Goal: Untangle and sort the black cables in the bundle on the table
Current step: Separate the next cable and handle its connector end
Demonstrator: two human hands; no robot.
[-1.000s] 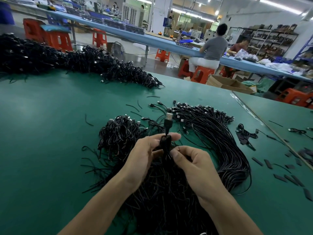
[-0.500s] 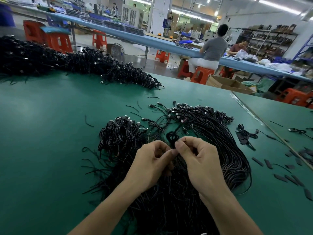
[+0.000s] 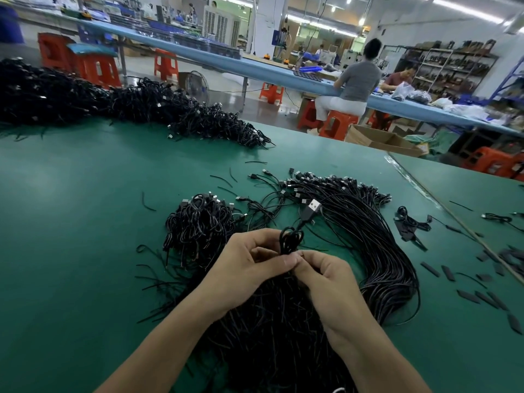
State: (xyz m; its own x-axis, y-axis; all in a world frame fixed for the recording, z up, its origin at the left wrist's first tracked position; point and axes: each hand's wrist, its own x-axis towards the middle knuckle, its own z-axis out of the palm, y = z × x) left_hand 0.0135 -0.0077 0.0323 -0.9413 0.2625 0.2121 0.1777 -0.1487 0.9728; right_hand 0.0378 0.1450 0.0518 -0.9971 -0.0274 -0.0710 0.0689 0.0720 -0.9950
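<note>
A small coiled black USB cable sticks up between my two hands, its silver plug pointing up and to the right. My left hand pinches the coil's lower end from the left. My right hand pinches it from the right, fingers curled. Beneath my hands lies a loose tangle of black cables on the green table. A combed, aligned sweep of cables curves on the right. A smaller coiled heap sits to the left.
A long pile of black cables runs along the table's far left edge. Black flat strips and a loose cable lie on the right. Beyond the table a person sits on an orange stool at a blue bench.
The plug first dropped out of sight as my fingertips closed over the coil. It now stands up again, tilted to the right, with the coil lifted between both hands.
</note>
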